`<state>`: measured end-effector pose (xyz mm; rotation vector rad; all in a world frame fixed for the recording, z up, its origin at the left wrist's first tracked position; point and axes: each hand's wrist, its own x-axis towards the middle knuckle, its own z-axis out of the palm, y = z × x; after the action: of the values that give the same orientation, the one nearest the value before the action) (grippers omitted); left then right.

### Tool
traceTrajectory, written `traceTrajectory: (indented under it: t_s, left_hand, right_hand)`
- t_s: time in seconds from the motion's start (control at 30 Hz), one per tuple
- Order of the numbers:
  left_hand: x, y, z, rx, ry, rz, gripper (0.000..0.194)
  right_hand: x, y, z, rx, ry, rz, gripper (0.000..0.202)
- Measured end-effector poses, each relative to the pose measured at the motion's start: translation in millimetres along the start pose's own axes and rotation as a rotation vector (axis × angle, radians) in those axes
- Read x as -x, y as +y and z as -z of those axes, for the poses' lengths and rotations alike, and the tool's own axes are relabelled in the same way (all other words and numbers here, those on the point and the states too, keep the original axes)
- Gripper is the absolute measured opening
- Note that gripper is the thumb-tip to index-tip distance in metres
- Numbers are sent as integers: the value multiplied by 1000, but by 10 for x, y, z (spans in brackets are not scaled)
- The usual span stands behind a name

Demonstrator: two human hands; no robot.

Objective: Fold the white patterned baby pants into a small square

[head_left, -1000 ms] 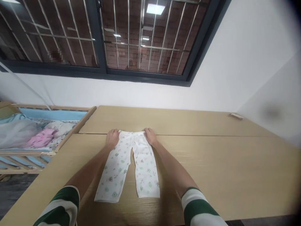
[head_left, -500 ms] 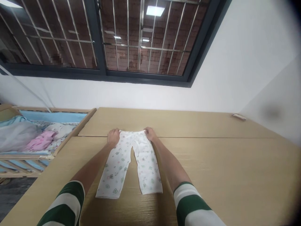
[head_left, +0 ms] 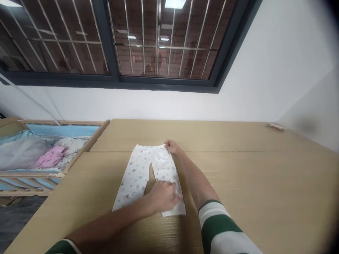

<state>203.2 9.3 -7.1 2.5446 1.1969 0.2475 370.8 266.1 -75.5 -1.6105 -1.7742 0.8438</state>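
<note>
A small pair of white trousers [head_left: 139,176] with a scattered print lies flat on the tan board, waistband away from me and legs toward me. My right hand [head_left: 171,146] is closed on the right corner of the waistband. Across the lower part of the right leg is my left hand [head_left: 164,195], smeared by motion. Its fingers look bent, but I cannot tell whether they grip or touch the cloth. My left forearm covers the lower opening between the legs and part of the left leg's hem.
The wide tan board [head_left: 251,187] runs to the white wall, with a seam across it. On the left stands a wooden cot [head_left: 99,135] holding pink cloth [head_left: 51,157] and bedding. A small pale object [head_left: 276,127] lies at the far right. Above is a barred window [head_left: 164,46].
My left hand has let go of the left waistband corner and swung right and nearer to me, over the right leg. My right hand stays at its corner.
</note>
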Motion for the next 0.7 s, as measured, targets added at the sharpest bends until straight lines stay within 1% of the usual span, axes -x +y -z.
traceTrajectory:
  t_s: [0.03,0.1,0.17,0.23,0.33,0.43,0.5,0.6,0.7]
  left_hand:
    - [53,151,-97,11,-51,-20,40]
    - [97,378,-259,15,-131,-5,46]
    - [76,516,-361,15,-195,28,47]
    - [32,577,-397,23,-236,44,46]
    - [-17,553,-377,42,-240,34,39]
    - [-35,452,-345,86,-235,-26,29]
    - [-43,386,-327,168,-243,-48,25]
    - [-42,338,-272,284,-252,-33,27]
    - [45,328,-171,421,-202,25,34]
  right_hand:
    - [-3,1,-3,-6,3,-3,10]
    - [-2,2,-11,-11,13,-7,10]
    - [8,3,-18,-12,22,-8,10]
    - [23,4,-17,-15,27,-5,9]
    - [45,1,-8,-26,26,-2,9]
    - [59,-7,2,-43,20,-3,7]
    - [66,-18,6,-51,21,-6,6]
    - [87,-47,13,-61,43,-10,7]
    - [138,-97,18,-78,84,-14,9]
